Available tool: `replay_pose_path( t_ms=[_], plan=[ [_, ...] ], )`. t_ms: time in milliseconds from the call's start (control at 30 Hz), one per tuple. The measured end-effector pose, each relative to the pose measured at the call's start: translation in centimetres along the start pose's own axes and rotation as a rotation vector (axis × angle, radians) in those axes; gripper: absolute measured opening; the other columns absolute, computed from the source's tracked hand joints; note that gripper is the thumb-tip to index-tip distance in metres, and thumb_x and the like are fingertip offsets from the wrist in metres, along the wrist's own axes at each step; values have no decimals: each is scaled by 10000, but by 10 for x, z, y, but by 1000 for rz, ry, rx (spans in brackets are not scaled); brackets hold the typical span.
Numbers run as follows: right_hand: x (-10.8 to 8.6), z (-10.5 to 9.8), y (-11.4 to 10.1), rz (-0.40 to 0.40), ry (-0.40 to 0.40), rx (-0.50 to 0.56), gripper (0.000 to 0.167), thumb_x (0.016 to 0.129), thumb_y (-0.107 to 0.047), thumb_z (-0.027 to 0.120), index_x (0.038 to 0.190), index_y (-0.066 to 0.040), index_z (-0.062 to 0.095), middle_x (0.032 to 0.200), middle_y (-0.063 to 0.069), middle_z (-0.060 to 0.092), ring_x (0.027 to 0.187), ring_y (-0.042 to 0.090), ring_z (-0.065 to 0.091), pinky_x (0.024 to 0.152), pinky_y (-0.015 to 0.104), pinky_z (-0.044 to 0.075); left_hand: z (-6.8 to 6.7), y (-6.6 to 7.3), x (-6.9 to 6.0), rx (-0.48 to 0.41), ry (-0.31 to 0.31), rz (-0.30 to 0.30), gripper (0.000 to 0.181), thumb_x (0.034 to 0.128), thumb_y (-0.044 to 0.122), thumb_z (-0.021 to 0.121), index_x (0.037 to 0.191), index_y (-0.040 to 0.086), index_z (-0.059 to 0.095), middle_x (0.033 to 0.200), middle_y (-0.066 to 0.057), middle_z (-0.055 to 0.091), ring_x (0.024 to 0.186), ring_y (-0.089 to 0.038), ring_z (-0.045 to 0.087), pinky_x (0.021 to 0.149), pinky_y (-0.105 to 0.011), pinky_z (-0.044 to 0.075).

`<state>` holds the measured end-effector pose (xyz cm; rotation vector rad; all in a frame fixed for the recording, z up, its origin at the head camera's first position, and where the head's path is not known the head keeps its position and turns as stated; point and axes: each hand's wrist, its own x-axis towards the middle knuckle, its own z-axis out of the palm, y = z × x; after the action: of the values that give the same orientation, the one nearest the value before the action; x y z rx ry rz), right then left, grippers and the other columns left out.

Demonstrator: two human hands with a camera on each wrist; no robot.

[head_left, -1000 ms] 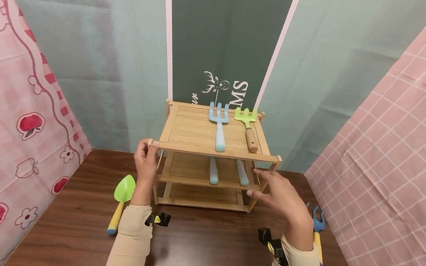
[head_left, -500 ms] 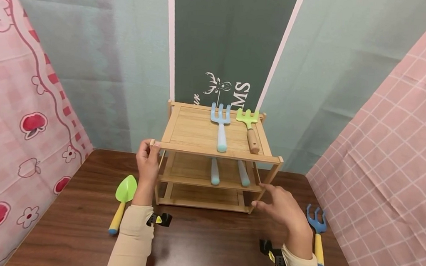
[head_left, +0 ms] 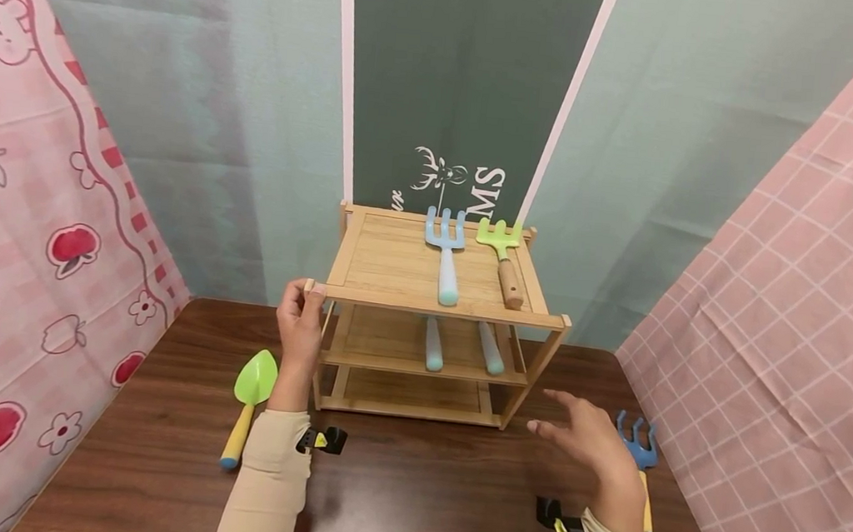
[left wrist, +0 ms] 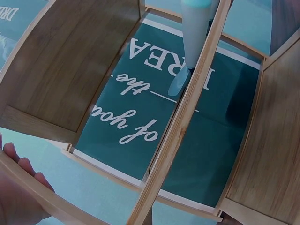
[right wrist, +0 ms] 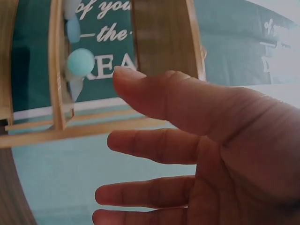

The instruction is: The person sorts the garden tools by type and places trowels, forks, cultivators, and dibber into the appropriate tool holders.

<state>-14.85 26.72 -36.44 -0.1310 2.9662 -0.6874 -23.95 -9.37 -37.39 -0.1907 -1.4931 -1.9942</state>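
Note:
In the head view my left hand (head_left: pixel 300 323) grips the front left corner of the wooden rack (head_left: pixel 439 303), fingers curled round its post; the left wrist view shows those fingers (left wrist: pixel 28 166) behind the rail. My right hand (head_left: pixel 586 433) is off the rack, to the right of its lower front post, thumb and fingers apart and holding nothing. On the top shelf lie a light blue fork (head_left: pixel 448 272) and a green fork (head_left: pixel 508 277) with a wooden handle. Two pale handles (head_left: pixel 433 346) (head_left: pixel 490 350) stick out from the middle shelf; their heads are hidden from above.
A green trowel (head_left: pixel 255 379) with a yellow handle lies on the brown table (head_left: pixel 408 498) left of the rack. Right of my right hand is a blue rake (head_left: pixel 638 445), its yellow handle partly covered by my forearm. Cloth curtains (head_left: pixel 272 120) stand behind and at both sides.
My right hand has moved down and right, away from the rack's right front post. My left hand keeps its grip on the corner. The whole head view has shifted slightly.

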Motion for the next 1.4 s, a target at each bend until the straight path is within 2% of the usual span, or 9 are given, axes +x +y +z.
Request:
replay_pose_path(
  t_ms=[133,267,433,533,733,967,1167,1400],
  plan=[
    [-3,4,10,39,-22,4,665,830,-379,671,1280,72,479,1150,292,552,1003,485,522,790,546,421,0,0,0,-7,2,11,175,894,19,506,900,-145,444,704,28,414,659,-175,386,615,-248,330],
    [-6,9,19,53,-18,7,675,836,-379,666,1279,89,469,1150,293,551,1002,477,528,788,533,427,0,1,0,-7,-1,22,161,894,21,503,889,-131,451,701,23,406,652,-129,380,619,-254,321],
    [-10,12,32,72,-28,18,681,846,-380,655,1275,111,458,1170,320,525,1009,489,518,783,536,431,1,-1,0,-29,-4,10,127,899,10,494,873,-109,458,709,20,409,659,-128,377,629,-251,322],
    [-13,13,40,107,-46,30,699,848,-404,644,1285,107,449,1188,344,498,1020,513,499,779,552,427,2,-1,-1,-43,-4,5,99,901,4,495,858,-82,470,697,20,401,644,-154,362,616,-245,317],
    [-19,16,59,171,-63,79,739,846,-433,636,1305,107,424,1207,373,463,1053,534,461,766,542,430,2,0,0,-24,-5,8,61,900,12,496,853,-27,500,703,21,416,647,-96,381,617,-245,323],
    [-23,18,76,192,-66,87,730,862,-406,624,1306,128,400,1206,380,457,1060,550,446,769,565,419,2,0,0,-23,3,3,42,892,19,499,858,0,516,745,22,443,709,-147,409,653,-251,344],
    [-27,21,87,228,-83,100,778,852,-461,614,1300,136,398,1227,404,416,1055,596,408,772,591,405,2,-1,1,-32,-2,11,45,895,8,495,854,-9,503,736,19,420,676,-100,388,636,-246,326],
    [-33,29,110,287,-52,117,780,858,-489,592,1324,104,390,1263,415,364,1089,617,356,789,607,390,2,-1,0,-41,2,8,56,893,7,497,845,30,515,728,24,431,674,-96,395,633,-242,329]
  ],
)
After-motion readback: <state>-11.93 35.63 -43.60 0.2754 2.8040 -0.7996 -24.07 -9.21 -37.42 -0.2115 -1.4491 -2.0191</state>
